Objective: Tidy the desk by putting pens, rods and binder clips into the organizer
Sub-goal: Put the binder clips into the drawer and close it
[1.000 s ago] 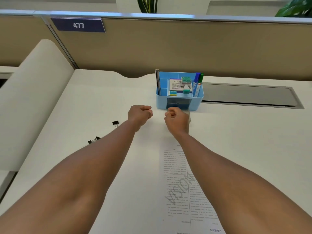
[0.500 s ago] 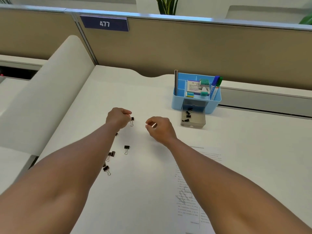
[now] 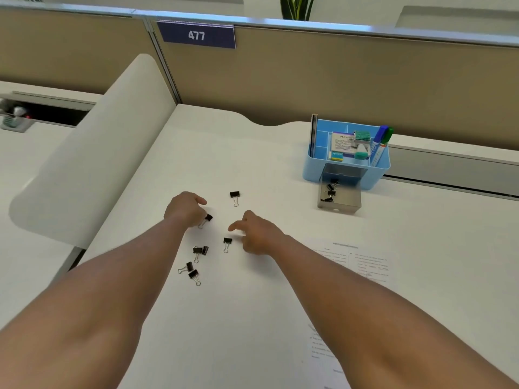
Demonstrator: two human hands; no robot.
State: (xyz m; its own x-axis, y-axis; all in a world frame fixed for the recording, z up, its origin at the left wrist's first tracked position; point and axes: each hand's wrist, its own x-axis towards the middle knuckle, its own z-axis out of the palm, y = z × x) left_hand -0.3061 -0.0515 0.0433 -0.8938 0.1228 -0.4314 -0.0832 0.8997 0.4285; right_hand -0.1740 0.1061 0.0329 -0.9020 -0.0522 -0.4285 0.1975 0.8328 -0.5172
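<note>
Several black binder clips lie loose on the white desk (image 3: 280, 304). My left hand (image 3: 184, 210) curls down over one binder clip (image 3: 208, 218) and pinches its wire handles. My right hand (image 3: 255, 233) hovers with index finger and thumb stretched left, just above another binder clip (image 3: 227, 242), holding nothing. One more clip (image 3: 234, 195) lies beyond both hands; a cluster of clips (image 3: 196, 262) lies nearer me. The blue organizer (image 3: 383, 165) stands at the back right, its grey drawer (image 3: 344, 203) pulled out with a few clips inside. Markers (image 3: 380, 143) and dark rods (image 3: 314, 133) stand in it.
A printed paper sheet (image 3: 365, 262) lies under my right forearm. A white curved divider (image 3: 92, 153) rises along the desk's left edge. The tan partition wall with sign 477 (image 3: 196, 35) closes the back. A grey cable tray lid (image 3: 449, 169) runs right of the organizer.
Both hands have left the organizer's drawer and moved left to the loose clips. The left hand dropped onto a nearer clip; the right hand's fist opened, its index finger pointing.
</note>
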